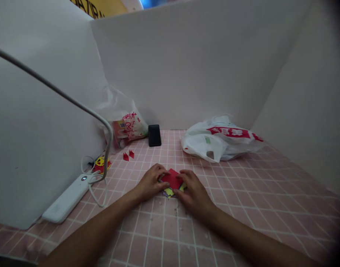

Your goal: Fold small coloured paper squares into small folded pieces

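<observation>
A red square of paper lies cornerwise between my two hands, near the middle of the pink tiled surface. My left hand pinches its left side with bent fingers. On the right side, my right hand grips the paper between thumb and fingers. Beneath the red sheet, yellow paper with a jagged edge and a bit of purple show; the rest of it is covered. Small crumbs or scraps dot the tiles in front of the hands.
Two small red folded pieces lie left, before a plastic bag. A black phone and another white bag stand near the back wall. Left are yellow-red cutouts, a white power bank and a grey bent arm.
</observation>
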Available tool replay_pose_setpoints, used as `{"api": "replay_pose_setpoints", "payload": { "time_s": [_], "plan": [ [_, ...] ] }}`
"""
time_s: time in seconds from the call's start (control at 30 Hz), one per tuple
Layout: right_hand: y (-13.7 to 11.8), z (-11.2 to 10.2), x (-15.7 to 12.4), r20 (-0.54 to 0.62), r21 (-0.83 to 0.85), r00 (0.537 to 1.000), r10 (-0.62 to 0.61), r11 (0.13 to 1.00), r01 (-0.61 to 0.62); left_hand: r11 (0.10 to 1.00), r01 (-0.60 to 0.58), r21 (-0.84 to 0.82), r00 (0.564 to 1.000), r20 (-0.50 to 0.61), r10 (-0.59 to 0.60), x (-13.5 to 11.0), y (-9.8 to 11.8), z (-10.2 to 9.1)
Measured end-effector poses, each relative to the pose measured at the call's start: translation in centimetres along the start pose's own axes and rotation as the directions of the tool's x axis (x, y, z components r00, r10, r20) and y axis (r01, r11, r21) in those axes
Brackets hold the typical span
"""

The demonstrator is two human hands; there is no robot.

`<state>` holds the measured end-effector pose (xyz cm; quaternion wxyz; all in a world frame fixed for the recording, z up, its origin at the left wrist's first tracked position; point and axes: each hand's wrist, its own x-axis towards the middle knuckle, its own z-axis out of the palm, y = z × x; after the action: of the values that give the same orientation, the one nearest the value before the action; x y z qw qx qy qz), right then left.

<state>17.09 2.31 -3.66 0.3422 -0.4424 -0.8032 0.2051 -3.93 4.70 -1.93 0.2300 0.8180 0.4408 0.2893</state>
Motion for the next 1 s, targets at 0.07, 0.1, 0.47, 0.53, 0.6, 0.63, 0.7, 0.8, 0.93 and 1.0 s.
{"api": "replay_pose_setpoints", "payload": {
  "time_s": [0.07, 0.1, 0.47, 0.53, 0.6, 0.63, 0.7, 0.8, 0.93, 1.0],
  "plan": [
    [0.2, 0.2, 0.0, 0.024, -0.048, 0.999, 0.038, 0.998, -0.037, 1.0, 0.02, 0.004, 1.0, -0.005, -0.02, 0.0, 0.0, 0.0],
    [0.2, 0.2, 0.1, 0.056, -0.072, 0.997, 0.046, 0.997, -0.042, 1.0, 0.024, -0.003, 1.0, 0.014, -0.024, 0.0, 0.1, -0.1],
    [-0.9, -0.7, -0.2, 0.172, -0.104, 0.985, 0.035, 0.994, -0.018, 0.993, 0.097, -0.062, 0.989, 0.118, -0.089, 0.1, 0.2, -1.3],
    [-1.0, -0.6, -0.3, 0.187, -0.131, 0.982, 0.034, 0.991, -0.01, 0.995, 0.071, -0.075, 0.993, 0.096, -0.064, 0.1, 0.0, -1.4],
    [-1.2, -0.6, -0.5, 0.187, -0.16, 0.982, 0.025, 0.987, 0.005, 0.994, 0.083, -0.077, 0.994, 0.077, -0.077, 0.1, -0.2, -1.4],
    [-1.2, -0.6, -0.6, 0.179, -0.174, 0.984, 0.016, 0.985, 0.016, 0.991, 0.11, -0.079, 0.991, 0.08, -0.104, 0.1, -0.2, -1.5],
    [-1.3, -0.5, -0.7, 0.149, -0.198, 0.989, -0.008, 0.979, 0.037, 0.978, 0.188, -0.089, 0.978, 0.109, -0.178, 0.1, -0.2, -1.6],
    [-1.4, -0.4, -0.8, 0.103, -0.215, 0.995, -0.012, 0.976, 0.034, 0.961, 0.257, -0.107, 0.961, 0.132, -0.242, 0.0, 0.0, -1.7],
    [-1.2, -0.3, -0.9, 0.133, -0.136, 0.99, -0.045, 0.989, 0.063, 0.958, 0.265, -0.111, 0.958, 0.143, -0.249, -0.1, 0.2, -1.3],
    [-0.9, -0.3, -0.8, 0.136, -0.086, 0.989, -0.055, 0.994, 0.067, 0.966, 0.257, -0.026, 0.963, 0.09, -0.254, -0.3, 0.3, -0.9]
  ]
}}
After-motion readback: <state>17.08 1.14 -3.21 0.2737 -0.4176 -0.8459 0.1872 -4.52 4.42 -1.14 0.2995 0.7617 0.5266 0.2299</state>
